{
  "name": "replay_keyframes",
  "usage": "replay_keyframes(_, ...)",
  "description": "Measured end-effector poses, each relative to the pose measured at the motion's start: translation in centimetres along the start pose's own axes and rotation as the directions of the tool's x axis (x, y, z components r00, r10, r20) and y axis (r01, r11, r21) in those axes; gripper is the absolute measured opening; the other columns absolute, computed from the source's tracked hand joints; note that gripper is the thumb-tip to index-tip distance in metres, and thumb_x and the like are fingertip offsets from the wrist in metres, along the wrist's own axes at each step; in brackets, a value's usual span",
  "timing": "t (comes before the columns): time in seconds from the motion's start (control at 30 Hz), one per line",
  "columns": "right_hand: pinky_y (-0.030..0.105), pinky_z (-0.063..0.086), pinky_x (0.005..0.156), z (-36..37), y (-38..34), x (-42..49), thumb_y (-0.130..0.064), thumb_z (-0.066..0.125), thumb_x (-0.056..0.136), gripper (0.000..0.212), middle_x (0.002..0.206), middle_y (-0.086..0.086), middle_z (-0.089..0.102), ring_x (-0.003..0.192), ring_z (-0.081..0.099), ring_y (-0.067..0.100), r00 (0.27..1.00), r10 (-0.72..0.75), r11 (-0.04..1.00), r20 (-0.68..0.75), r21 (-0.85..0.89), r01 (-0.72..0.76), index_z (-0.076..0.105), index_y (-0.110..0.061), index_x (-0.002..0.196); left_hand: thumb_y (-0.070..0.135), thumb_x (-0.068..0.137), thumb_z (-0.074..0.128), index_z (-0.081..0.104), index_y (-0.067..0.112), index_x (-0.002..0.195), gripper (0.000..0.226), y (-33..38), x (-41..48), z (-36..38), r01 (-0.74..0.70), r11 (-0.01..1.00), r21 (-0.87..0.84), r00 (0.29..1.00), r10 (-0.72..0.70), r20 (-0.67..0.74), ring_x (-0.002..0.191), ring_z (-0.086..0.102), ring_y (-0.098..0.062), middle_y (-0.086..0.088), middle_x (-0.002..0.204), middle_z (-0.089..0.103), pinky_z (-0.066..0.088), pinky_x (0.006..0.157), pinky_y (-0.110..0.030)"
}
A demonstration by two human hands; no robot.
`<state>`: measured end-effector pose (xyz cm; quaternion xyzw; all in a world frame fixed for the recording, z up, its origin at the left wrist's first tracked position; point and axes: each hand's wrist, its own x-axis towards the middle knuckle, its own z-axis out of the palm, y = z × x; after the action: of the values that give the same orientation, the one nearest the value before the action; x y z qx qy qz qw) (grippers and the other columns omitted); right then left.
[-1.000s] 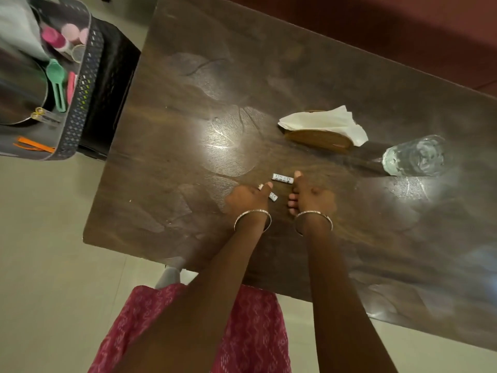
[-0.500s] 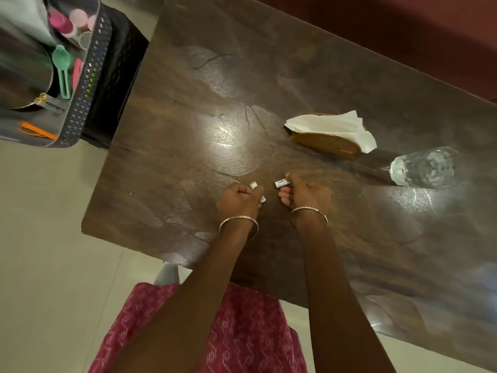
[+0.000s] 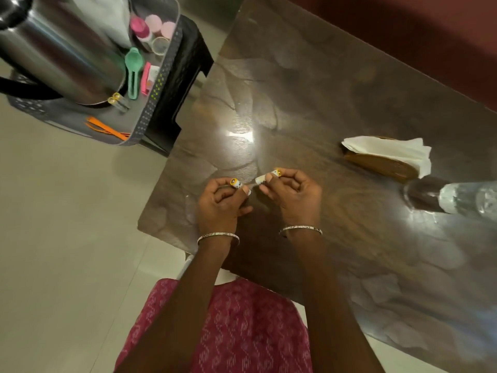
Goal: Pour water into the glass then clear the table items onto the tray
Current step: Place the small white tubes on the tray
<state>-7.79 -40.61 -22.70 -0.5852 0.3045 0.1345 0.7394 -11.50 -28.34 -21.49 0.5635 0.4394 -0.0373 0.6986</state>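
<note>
While between tray (image 3: 161,84) and glass (image 3: 468,200), left hand (image 3: 220,204) and right hand (image 3: 294,196), each grip tight around a cylinder (image 3: 236,183), perhaps a battery.

- Dark glossy wooden table (image 3: 295,90): bare from its left edge to the middle, so the way is open from the left hand (image 3: 220,203) and right hand (image 3: 294,195), each pinching a small white yellow-ended cylinder (image 3: 236,183).
- Toward the right edge stand a brown wooden holder of white paper napkins (image 3: 382,165) and a clear glass of water (image 3: 468,199), near each other.
- Off the left edge sits a grey perforated plastic tray (image 3: 158,87). A tall steel jug (image 3: 61,57) fills most of it, and bare floor shows by thin orange strips (image 3: 107,129).
</note>
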Motion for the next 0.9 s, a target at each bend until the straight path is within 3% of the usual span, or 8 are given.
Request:
replay_keyframes(0.17, 0.028, 0.061, 0.074, 6.8, 0.2, -0.3, 0.002, 0.076, 0.082, 0.014, 0.078, 0.006, 0.076, 0.079, 0.076, 0.021, 0.987, -0.076, 0.994, 0.144, -0.064, 0.086, 0.068, -0.009, 0.087, 0.000, 0.078, 0.077, 0.063, 0.005, 0.091, 0.020, 3.2, 2.9, -4.7, -0.072, 0.997, -0.041, 0.994, 0.068, -0.087, 0.070, 0.069, -0.016, -0.006, 0.078, 0.068, 0.060, 0.057, -0.032)
replay_keyframes(0.3, 0.025, 0.059, 0.072, 12.6, 0.0, -0.3, -0.003, 0.077, 0.080, 0.016, 0.077, 0.001, 0.077, 0.074, 0.075, 0.015, 0.972, -0.134, 0.975, 0.191, -0.149, 0.164, 0.071, -0.017, 0.087, 0.003, 0.078, 0.078, 0.066, 0.002, 0.091, 0.018, 5.9, 5.8, -8.9, -0.159, 0.985, 0.067, 0.970, 0.169, -0.173, 0.074, 0.072, -0.024, -0.010, 0.083, 0.071, 0.061, 0.058, -0.034)
replay_keyframes(0.43, 0.041, 0.061, 0.082, 18.0, 0.3, 0.3, 0.001, 0.075, 0.083, 0.020, 0.084, 0.003, 0.075, 0.079, 0.074, 0.020, 0.965, -0.150, 0.943, 0.216, -0.261, 0.206, 0.072, -0.014, 0.095, 0.007, 0.076, 0.081, 0.070, 0.007, 0.091, 0.019, 8.3, 8.8, -12.5, -0.249, 0.941, 0.229, 0.938, 0.293, -0.183, 0.080, 0.072, -0.025, -0.007, 0.085, 0.073, 0.061, 0.069, -0.046)
replay_keyframes(0.53, 0.030, 0.062, 0.075, 21.9, 0.6, 1.1, 0.000, 0.078, 0.081, 0.026, 0.086, 0.003, 0.073, 0.073, 0.071, 0.011, 0.961, -0.181, 0.907, 0.209, -0.343, 0.245, 0.069, -0.008, 0.104, 0.008, 0.075, 0.081, 0.071, 0.009, 0.090, 0.018, 9.9, 11.4, -14.6, -0.305, 0.893, 0.330, 0.903, 0.381, -0.198, 0.076, 0.070, -0.018, -0.005, 0.083, 0.072, 0.059, 0.071, -0.049)
replay_keyframes(0.63, 0.020, 0.058, 0.071, 25.1, 0.8, 2.0, -0.003, 0.081, 0.078, 0.027, 0.087, 0.004, 0.072, 0.072, 0.069, 0.009, 0.952, -0.227, 0.858, 0.206, -0.421, 0.295, 0.068, -0.006, 0.102, 0.009, 0.074, 0.081, 0.069, 0.012, 0.087, 0.018, 11.0, 13.6, -15.8, -0.352, 0.840, 0.414, 0.867, 0.459, -0.193, 0.068, 0.069, -0.010, 0.000, 0.078, 0.071, 0.059, 0.069, -0.042)
replay_keyframes(0.77, 0.032, 0.061, 0.077, 28.3, 1.4, 3.6, -0.002, 0.078, 0.078, 0.018, 0.082, 0.000, 0.070, 0.074, 0.068, 0.013, 0.924, -0.277, 0.734, 0.263, -0.562, 0.380, 0.069, -0.007, 0.092, 0.009, 0.074, 0.077, 0.065, 0.011, 0.090, 0.020, 11.6, 16.1, -16.3, -0.384, 0.752, 0.535, 0.830, 0.535, -0.156, 0.071, 0.072, -0.012, 0.004, 0.077, 0.072, 0.058, 0.069, -0.037)
replay_keyframes(0.9, 0.041, 0.058, 0.079, 30.0, 1.9, 5.0, -0.005, 0.071, 0.079, 0.012, 0.082, 0.002, 0.074, 0.077, 0.070, 0.019, 0.880, -0.295, 0.506, 0.373, -0.720, 0.475, 0.073, -0.009, 0.090, 0.014, 0.076, 0.076, 0.067, 0.014, 0.090, 0.017, 12.0, 18.3, -16.0, -0.339, 0.687, 0.643, 0.827, 0.543, -0.143, 0.071, 0.072, -0.019, 0.001, 0.075, 0.074, 0.053, 0.069, -0.030)
